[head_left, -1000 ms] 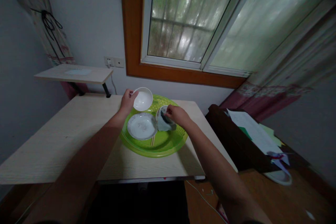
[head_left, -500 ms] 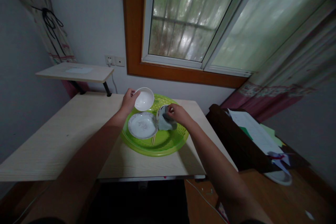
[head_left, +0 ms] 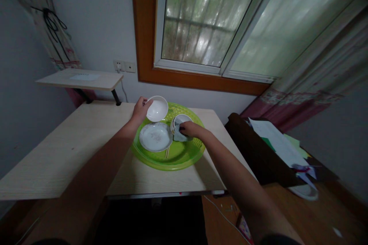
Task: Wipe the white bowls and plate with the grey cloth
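My left hand [head_left: 141,108] grips the rim of a white bowl [head_left: 157,109], tilted so its inside faces me, over the back left of a round green tray [head_left: 172,167]. With closed fingers my right hand [head_left: 188,129] holds a grey cloth [head_left: 179,136] at the front of some small white bowls [head_left: 183,117], which look stacked. Part of the cloth is hidden under that hand. A white plate with a faint pattern [head_left: 155,138] lies on the tray's left side. The ends of a pair of chopsticks [head_left: 167,152] show beside the plate.
The tray stands on a pale wooden table [head_left: 86,153]. At the back left rises a small shelf [head_left: 80,78] on black legs. A dark brown piece of furniture [head_left: 247,149] with papers [head_left: 271,141] stands to the right. A window [head_left: 212,26] is behind.
My right hand has moved slightly down and left with the cloth, uncovering more of the small bowls' opening. My left hand holds the white bowl almost unmoved.
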`<state>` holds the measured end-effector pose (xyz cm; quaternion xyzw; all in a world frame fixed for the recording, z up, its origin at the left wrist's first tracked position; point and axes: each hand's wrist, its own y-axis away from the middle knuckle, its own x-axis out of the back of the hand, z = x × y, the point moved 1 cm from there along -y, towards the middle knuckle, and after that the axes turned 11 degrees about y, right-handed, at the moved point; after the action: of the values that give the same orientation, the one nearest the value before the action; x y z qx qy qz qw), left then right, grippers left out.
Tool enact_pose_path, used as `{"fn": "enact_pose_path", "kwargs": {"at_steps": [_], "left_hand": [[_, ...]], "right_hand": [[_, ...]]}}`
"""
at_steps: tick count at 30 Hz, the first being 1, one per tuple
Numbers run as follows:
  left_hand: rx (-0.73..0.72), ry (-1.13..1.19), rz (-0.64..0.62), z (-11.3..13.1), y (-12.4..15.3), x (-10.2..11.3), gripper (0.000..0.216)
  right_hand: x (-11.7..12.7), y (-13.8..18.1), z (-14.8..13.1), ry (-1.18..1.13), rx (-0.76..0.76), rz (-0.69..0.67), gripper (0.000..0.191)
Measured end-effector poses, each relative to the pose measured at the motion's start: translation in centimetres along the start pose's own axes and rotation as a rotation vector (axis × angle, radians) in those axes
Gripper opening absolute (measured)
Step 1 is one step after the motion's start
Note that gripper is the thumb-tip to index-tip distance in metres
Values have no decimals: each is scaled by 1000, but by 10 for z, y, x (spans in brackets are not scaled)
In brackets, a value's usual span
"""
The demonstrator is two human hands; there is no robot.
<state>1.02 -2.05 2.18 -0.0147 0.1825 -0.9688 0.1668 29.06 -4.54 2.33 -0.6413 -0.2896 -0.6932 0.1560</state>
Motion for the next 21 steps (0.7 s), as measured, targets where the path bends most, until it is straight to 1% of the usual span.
{"fn": "enact_pose_path", "kwargs": {"at_steps": [3,7,10,13,15,17,18,21], "left_hand": [[4,-4,0,-2,-1,0,27],[-12,7,-3,-2,0,-1,29],[-10,7,-8,-2,0,-1,29],[7,9,-11,-1,1,-1,29],[12,12,-17,-1,1,-1,29],[10,16,-28,0,2,-1,29],[9,19,-32,1,3,-1,29],[10,28,-37,2,4,-1,30]], "right_hand": [[0,-2,-1,16,-13,-31,24],[2,-2,-3,12,-20,-17,25],[8,1,-2,23,-34,28,24],[21,7,3,20,-59,123,20],[32,13,8,-57,-95,243,15],[43,18,13,-174,-130,325,13],[47,21,16,-260,-140,343,12],[58,27,22,-582,-120,314,16]]}}
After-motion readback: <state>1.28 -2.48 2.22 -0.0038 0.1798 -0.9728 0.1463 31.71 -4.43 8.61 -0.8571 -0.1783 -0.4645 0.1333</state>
